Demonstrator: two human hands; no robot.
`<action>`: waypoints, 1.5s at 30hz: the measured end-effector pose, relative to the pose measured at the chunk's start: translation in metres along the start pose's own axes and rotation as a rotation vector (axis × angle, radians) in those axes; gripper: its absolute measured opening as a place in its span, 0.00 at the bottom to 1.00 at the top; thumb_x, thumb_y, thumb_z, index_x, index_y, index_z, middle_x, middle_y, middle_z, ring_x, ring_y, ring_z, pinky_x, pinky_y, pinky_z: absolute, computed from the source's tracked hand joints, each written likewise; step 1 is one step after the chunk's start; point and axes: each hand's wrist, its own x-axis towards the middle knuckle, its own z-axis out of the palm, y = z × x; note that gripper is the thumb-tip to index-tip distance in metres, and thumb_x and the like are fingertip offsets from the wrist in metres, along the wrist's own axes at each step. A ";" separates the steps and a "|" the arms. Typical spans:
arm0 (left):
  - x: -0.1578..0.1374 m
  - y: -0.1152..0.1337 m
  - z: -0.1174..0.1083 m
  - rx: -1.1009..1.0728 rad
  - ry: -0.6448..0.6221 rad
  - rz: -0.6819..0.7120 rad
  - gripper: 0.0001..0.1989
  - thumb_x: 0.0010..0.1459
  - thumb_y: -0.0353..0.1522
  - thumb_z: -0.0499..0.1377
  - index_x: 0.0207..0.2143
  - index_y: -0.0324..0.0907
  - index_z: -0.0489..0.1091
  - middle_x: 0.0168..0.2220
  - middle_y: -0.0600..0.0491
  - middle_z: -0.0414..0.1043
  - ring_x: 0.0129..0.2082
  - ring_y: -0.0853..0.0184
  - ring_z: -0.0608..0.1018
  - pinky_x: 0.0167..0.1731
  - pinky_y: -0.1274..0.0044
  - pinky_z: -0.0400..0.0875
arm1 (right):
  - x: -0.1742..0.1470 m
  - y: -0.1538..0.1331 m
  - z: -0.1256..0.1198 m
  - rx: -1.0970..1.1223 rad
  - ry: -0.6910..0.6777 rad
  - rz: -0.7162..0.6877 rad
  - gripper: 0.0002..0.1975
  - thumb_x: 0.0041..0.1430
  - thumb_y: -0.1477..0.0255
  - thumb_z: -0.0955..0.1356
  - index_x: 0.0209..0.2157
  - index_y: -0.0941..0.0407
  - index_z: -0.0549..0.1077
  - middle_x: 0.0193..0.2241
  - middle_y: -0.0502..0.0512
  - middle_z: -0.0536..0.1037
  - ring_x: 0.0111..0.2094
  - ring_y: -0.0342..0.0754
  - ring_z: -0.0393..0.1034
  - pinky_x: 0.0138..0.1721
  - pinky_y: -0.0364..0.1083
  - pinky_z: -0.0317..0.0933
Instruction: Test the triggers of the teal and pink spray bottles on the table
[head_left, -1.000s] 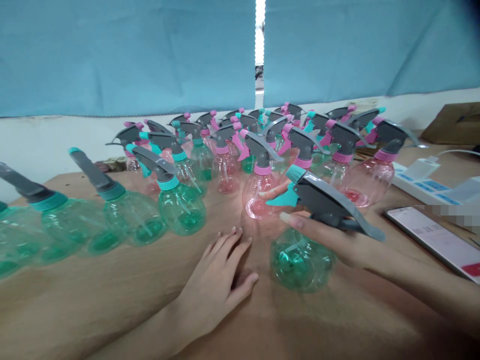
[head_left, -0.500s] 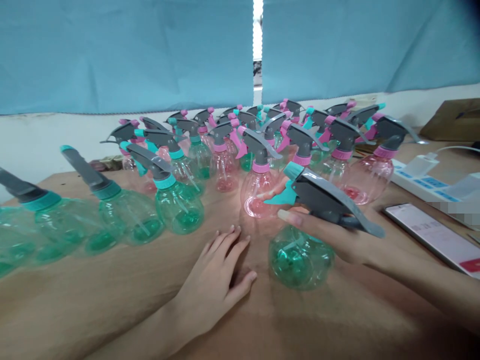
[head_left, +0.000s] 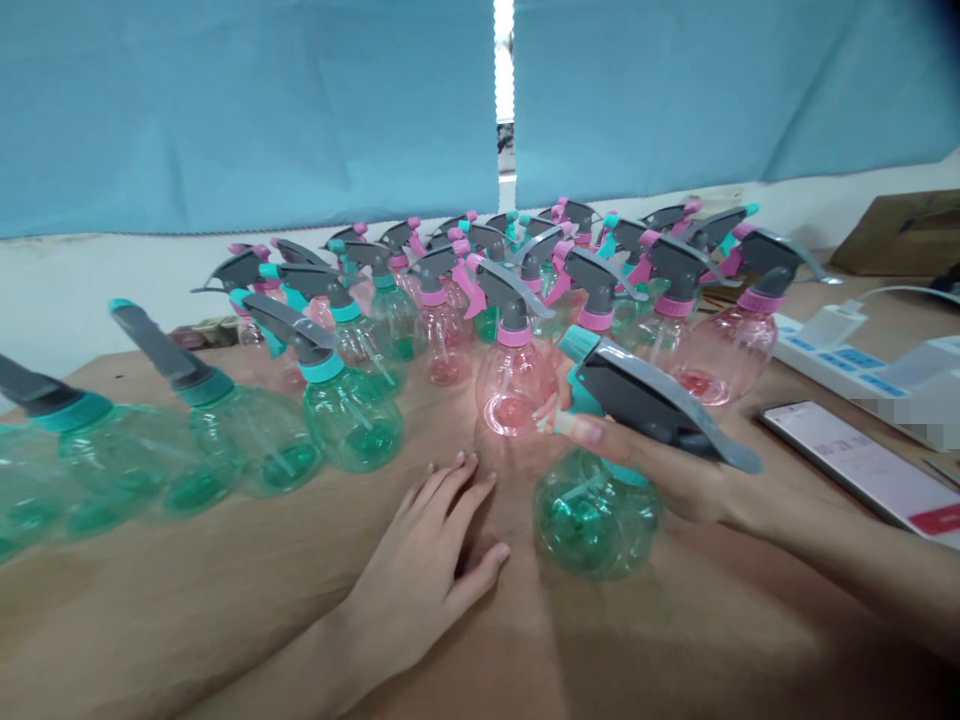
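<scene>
My right hand (head_left: 671, 478) is wrapped round the neck of a green spray bottle (head_left: 596, 525), its fingertips curled in front of the turquoise trigger (head_left: 585, 393). That bottle has a grey spray head with a turquoise nozzle pointing left; my fingers and thumb hide part of its neck. Flat on the table lies my left hand (head_left: 424, 555), fingers spread, holding nothing, just left of the bottle. A pink spray bottle (head_left: 514, 385) stands right behind my right fingertips. To the left, another green spray bottle (head_left: 352, 420) is nearest to my left hand.
Several pink and green spray bottles crowd the back of the wooden table (head_left: 247, 610), and more green ones line the left. A phone (head_left: 855, 460) lies at the right beside a white power strip (head_left: 840, 362). A brown box (head_left: 896, 235) sits behind; a blue curtain (head_left: 247, 110) hangs beyond.
My right fingers have curled tighter and the turquoise trigger sits closer to the neck. My left hand stays flat on the table. The whole view has shifted slightly.
</scene>
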 end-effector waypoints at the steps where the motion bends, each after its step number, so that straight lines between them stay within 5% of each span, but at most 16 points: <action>1: 0.000 0.000 0.000 0.000 0.001 0.002 0.23 0.65 0.40 0.52 0.59 0.39 0.58 0.62 0.43 0.58 0.63 0.54 0.59 0.59 0.59 0.55 | 0.000 -0.001 0.000 -0.018 0.015 0.012 0.13 0.58 0.61 0.67 0.24 0.52 0.67 0.20 0.46 0.65 0.20 0.41 0.60 0.22 0.43 0.58; 5: 0.001 0.000 0.000 -0.003 0.008 0.001 0.24 0.65 0.40 0.52 0.59 0.39 0.58 0.62 0.43 0.59 0.62 0.54 0.59 0.58 0.58 0.56 | 0.001 -0.006 -0.001 -0.039 0.017 0.013 0.13 0.57 0.56 0.65 0.34 0.49 0.73 0.27 0.50 0.72 0.27 0.46 0.67 0.28 0.46 0.65; 10: 0.001 -0.001 0.000 -0.005 0.010 -0.001 0.24 0.65 0.40 0.52 0.59 0.39 0.58 0.61 0.43 0.59 0.62 0.54 0.60 0.58 0.57 0.55 | 0.005 -0.008 0.001 0.081 -0.031 -0.097 0.13 0.58 0.61 0.67 0.44 0.46 0.74 0.40 0.51 0.76 0.42 0.49 0.71 0.45 0.50 0.67; 17: 0.001 0.000 0.000 -0.013 0.024 0.001 0.24 0.65 0.41 0.52 0.59 0.39 0.59 0.61 0.43 0.60 0.62 0.53 0.60 0.58 0.58 0.56 | 0.006 -0.008 0.006 0.256 -0.046 -0.028 0.16 0.57 0.66 0.68 0.48 0.48 0.72 0.39 0.51 0.78 0.38 0.48 0.75 0.43 0.49 0.71; 33: 0.000 -0.001 0.001 -0.011 0.019 -0.004 0.24 0.64 0.41 0.53 0.59 0.41 0.59 0.61 0.43 0.59 0.62 0.53 0.60 0.59 0.57 0.55 | 0.008 -0.003 0.007 0.281 -0.104 -0.050 0.18 0.58 0.67 0.68 0.51 0.48 0.70 0.45 0.53 0.77 0.45 0.48 0.73 0.53 0.53 0.65; 45: 0.001 0.000 0.000 -0.006 -0.009 -0.002 0.23 0.65 0.41 0.52 0.58 0.39 0.60 0.62 0.42 0.58 0.62 0.53 0.59 0.59 0.58 0.55 | 0.006 -0.008 0.007 0.366 -0.058 -0.012 0.19 0.56 0.68 0.69 0.50 0.47 0.71 0.50 0.51 0.75 0.52 0.50 0.70 0.51 0.50 0.68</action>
